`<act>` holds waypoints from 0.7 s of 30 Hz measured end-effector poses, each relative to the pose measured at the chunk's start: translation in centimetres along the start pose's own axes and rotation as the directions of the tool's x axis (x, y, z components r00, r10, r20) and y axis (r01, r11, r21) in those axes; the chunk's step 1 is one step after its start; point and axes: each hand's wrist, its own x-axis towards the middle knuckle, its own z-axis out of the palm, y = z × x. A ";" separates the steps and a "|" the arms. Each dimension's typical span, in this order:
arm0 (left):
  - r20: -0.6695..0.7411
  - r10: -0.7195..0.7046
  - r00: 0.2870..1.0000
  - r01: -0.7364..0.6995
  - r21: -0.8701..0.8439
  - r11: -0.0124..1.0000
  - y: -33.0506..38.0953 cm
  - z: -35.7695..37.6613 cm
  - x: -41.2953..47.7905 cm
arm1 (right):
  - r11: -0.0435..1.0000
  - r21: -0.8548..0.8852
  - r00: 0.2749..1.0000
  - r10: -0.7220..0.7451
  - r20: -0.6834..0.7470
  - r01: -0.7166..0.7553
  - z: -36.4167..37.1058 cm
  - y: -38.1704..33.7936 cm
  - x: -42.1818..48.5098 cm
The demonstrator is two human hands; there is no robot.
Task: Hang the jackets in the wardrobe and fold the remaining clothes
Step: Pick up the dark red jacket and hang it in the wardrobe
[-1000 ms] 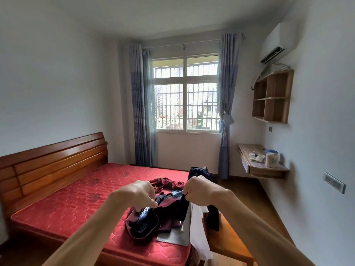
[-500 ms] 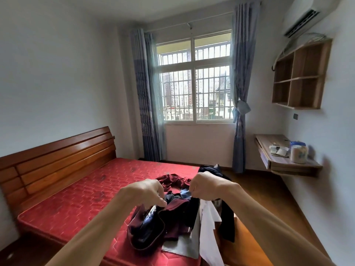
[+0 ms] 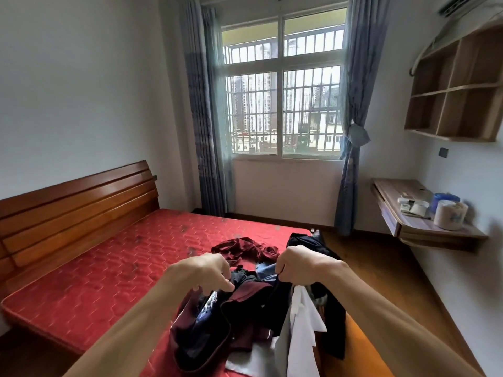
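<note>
Daylight enters by the window (image 3: 281, 104) at 12 o'clock. Room evenly lit, moderately bright. Panes somewhat overexposed (no hard glare). Soft shadow under the desk (image 3: 394, 191) at 3 o'clock. Wide-angle bending at all edges; slight overall softness.

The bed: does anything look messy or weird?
Yes. The clothes lie in a crumpled heap at the near corner of the mattress, none folded. A white garment and the right hand's black garment droop over the edge. The left hand pinches a maroon jacket. The bare mattress has dark spots.
</note>
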 end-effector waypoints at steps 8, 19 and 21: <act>0.022 0.028 0.999 -0.028 0.015 0.999 -9.8 -4.3 10.3 | 0.998 -0.016 0.997 0.059 0.041 -0.059 1.5 -2.3 12.5; 0.093 0.028 0.995 -0.024 -0.045 0.999 -19.0 -6.5 21.1 | 0.997 -0.003 0.990 0.080 0.112 -0.080 3.9 -4.5 26.9; 0.090 0.027 0.996 -0.022 -0.059 0.998 -20.2 -6.0 23.4 | 0.997 -0.031 0.988 0.080 0.133 -0.077 5.2 -4.1 29.5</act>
